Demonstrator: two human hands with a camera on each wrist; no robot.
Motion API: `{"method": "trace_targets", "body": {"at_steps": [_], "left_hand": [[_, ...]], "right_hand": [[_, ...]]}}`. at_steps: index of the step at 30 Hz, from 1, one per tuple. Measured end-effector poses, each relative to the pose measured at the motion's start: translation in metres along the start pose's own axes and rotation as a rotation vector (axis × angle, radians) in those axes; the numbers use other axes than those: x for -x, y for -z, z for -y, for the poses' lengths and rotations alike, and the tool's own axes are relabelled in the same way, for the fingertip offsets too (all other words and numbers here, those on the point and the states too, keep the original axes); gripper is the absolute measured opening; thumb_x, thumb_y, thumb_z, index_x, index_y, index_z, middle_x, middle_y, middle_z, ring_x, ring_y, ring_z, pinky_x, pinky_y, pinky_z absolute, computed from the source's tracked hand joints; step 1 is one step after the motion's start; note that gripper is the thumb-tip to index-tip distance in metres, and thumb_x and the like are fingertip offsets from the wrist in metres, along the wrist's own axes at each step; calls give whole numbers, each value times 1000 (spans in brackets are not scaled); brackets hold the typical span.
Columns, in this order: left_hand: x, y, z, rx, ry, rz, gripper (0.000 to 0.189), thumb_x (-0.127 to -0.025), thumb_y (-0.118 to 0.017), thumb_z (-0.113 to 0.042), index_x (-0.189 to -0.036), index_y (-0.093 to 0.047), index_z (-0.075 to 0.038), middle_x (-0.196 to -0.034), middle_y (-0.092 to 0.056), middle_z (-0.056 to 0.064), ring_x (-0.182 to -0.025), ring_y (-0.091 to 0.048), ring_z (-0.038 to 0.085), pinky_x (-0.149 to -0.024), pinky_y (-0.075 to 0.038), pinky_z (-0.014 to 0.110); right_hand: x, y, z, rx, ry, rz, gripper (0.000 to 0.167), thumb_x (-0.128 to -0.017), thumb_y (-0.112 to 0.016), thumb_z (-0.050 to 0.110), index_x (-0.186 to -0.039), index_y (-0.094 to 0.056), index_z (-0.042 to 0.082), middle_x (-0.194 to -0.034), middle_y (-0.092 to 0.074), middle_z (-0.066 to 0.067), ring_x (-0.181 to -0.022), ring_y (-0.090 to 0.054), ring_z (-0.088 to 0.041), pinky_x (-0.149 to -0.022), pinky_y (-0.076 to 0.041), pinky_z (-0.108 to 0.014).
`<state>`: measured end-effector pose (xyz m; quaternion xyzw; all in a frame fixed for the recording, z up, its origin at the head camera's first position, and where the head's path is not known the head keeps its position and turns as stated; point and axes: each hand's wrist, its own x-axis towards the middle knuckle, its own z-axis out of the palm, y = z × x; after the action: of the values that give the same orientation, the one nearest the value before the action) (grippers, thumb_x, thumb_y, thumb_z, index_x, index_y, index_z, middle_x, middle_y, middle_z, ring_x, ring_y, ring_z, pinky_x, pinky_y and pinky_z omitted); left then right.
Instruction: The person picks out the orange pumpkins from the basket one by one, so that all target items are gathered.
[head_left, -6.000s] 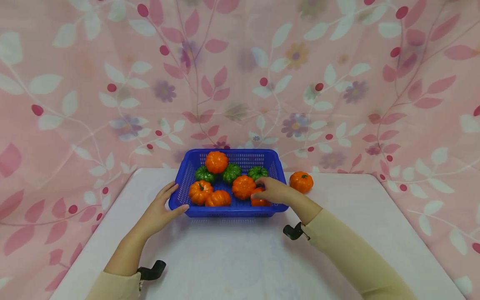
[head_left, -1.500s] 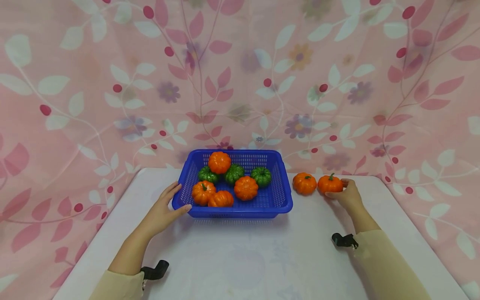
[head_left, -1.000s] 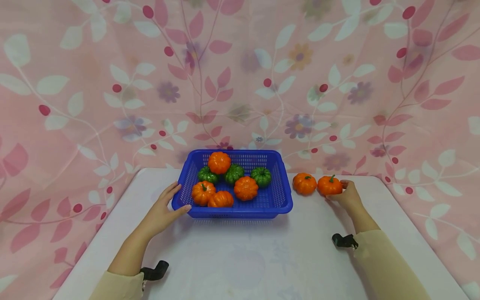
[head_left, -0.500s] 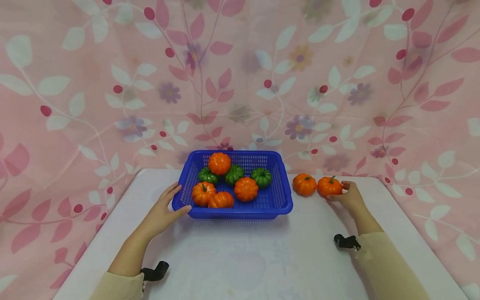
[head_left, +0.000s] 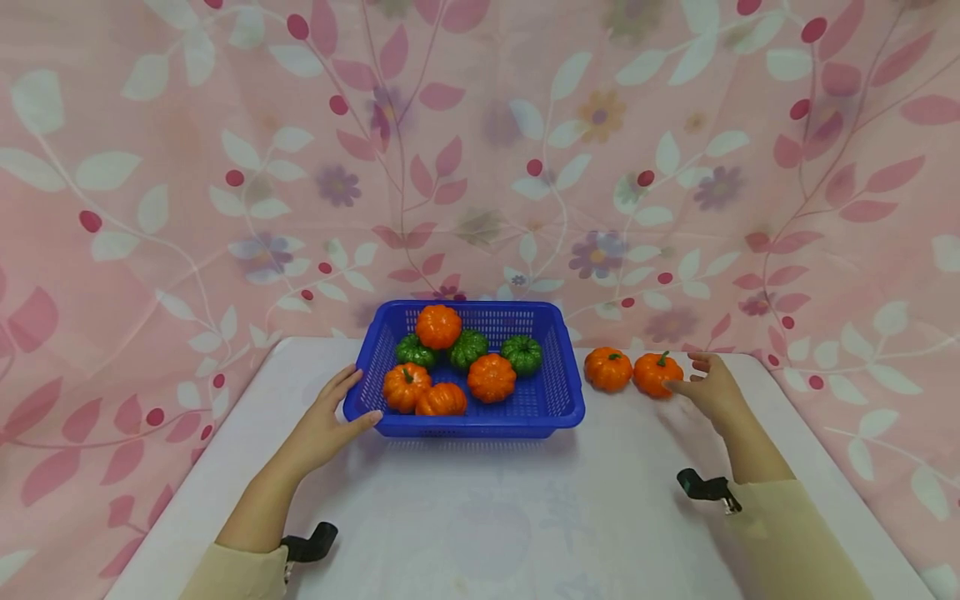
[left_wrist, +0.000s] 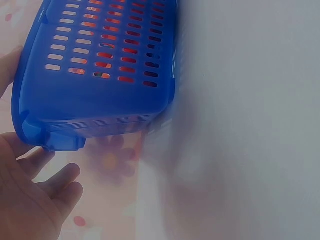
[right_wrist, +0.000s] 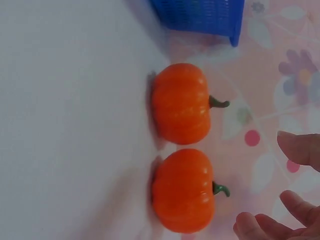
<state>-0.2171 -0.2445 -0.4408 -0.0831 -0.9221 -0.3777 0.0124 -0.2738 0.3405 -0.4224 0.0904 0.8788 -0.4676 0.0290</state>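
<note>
My left hand (head_left: 327, 421) rests at the left front corner of a blue plastic basket (head_left: 480, 428), thumb on the front rim and fingers along the left side. In the left wrist view its other fingers (left_wrist: 62, 185) hang loose below the rim. Inside sit several small orange pumpkins (head_left: 491, 377) and three green pumpkins (head_left: 522, 356). Two more orange pumpkins stand in a row on the table right of the basket, stems up. My right hand (head_left: 716, 392) is spread just right of the outer pumpkin (head_left: 657, 375); the right wrist view shows a gap between them.
The inner pumpkin (right_wrist: 182, 104) stands between the basket and the outer one. A white cloth covers the table (head_left: 480, 517). Close behind the basket hangs a pink floral curtain (head_left: 480, 167). Black wrist cameras (head_left: 311, 543) stick out at both sleeves.
An orange pumpkin has gone from the basket's right front to the table, beside the other one. My right hand has just let go of it and drawn back right. The left hand stays put.
</note>
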Motion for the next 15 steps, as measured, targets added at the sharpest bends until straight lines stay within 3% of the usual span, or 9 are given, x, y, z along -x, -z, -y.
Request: {"method": "trace_targets", "body": {"at_steps": [9, 15], "left_hand": [[-1, -2, 5, 22, -7, 1, 88, -92, -71, -43, -158, -27, -4, -166, -14, 14, -148, -18, 46, -111, -22, 70], [-2, -2, 6, 27, -7, -3, 88, -92, -71, -44, -158, -27, -5, -166, -14, 13, -149, -18, 45, -112, -21, 70]], "right_hand": [[30, -4, 37, 1, 122, 33, 86, -94, -72, 27, -155, -20, -3, -157, -22, -33, -141, -30, -52, -108, -37, -62], [48, -21, 66, -18, 204, 28, 76, -98, -65, 36, -153, -28, -1, -156, -31, -26, -141, -34, -47, -107, -37, -63]]}}
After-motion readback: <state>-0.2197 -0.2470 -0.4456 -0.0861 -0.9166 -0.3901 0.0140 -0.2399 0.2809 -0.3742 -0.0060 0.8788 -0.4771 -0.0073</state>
